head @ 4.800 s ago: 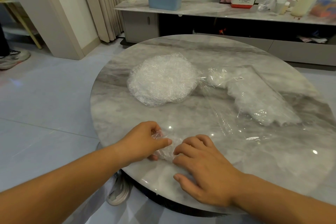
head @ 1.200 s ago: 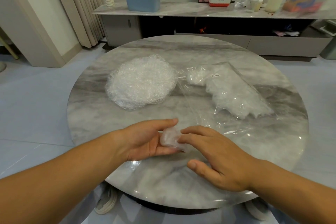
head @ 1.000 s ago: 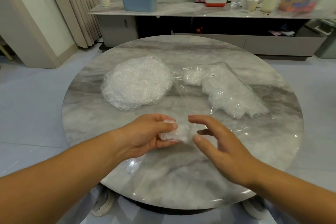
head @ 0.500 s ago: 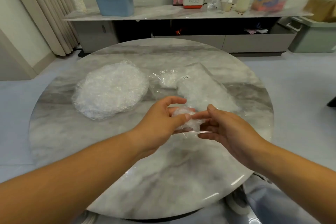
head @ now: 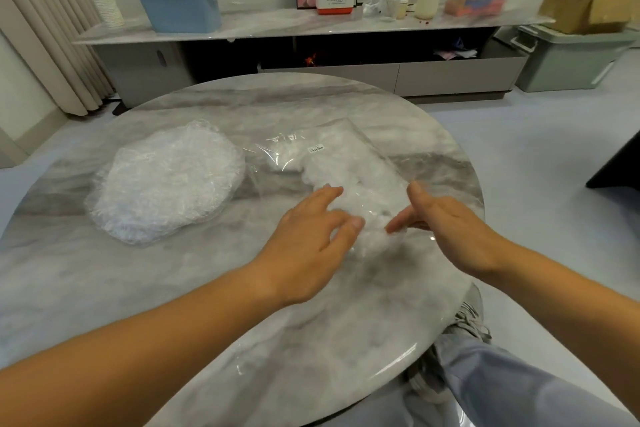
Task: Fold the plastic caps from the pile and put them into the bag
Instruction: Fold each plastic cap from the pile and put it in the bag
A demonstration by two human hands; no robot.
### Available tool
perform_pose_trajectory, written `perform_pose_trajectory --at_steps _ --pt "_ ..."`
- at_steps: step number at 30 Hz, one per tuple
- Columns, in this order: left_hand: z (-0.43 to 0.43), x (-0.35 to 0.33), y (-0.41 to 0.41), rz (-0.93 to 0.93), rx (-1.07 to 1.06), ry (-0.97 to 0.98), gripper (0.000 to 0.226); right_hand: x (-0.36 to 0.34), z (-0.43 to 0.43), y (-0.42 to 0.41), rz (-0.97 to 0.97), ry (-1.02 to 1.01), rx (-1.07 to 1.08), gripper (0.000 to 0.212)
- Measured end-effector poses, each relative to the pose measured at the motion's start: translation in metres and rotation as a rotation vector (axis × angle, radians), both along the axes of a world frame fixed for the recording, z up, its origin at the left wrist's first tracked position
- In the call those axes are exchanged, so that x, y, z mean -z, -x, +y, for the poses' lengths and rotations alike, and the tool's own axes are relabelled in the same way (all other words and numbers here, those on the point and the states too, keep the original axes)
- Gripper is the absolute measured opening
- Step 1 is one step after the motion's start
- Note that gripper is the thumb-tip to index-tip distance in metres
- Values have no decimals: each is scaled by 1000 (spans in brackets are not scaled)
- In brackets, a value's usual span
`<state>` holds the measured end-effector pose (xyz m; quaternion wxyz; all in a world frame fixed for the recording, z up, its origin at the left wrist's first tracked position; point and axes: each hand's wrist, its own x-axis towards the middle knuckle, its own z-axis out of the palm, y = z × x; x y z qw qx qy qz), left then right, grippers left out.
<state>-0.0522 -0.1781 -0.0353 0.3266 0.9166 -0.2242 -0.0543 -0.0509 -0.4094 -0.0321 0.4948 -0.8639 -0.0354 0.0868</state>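
My left hand [head: 308, 232] and right hand [head: 446, 222] resting straight-fingered against a folded clear plastic cap [head: 375, 236], lying at the near end of the transparent plastic bag [head: 349, 156], crinkled pile of clear caps [head: 166, 184] sitting to its left.

round marble table [head: 173, 288], cap pile [head: 166, 184], bag [head: 346, 163]

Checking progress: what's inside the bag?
White caps show through the clear bag. The left hand and right hand cover its near end; what's there is hidden.
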Motion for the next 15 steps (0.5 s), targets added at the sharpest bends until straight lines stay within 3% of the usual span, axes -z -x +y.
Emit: perform_pose_trajectory --at_steps 3,8,15 --pt "-7 9 -1 4 145 -234 54 12 -5 0 38 58 -17 88" --pt "-7 19 -1 -14 120 -520 77 17 -12 -6 94 -4 71 85" --pt "-4 21 1 4 89 -493 84 16 -5 -14 289 -418 267 82"
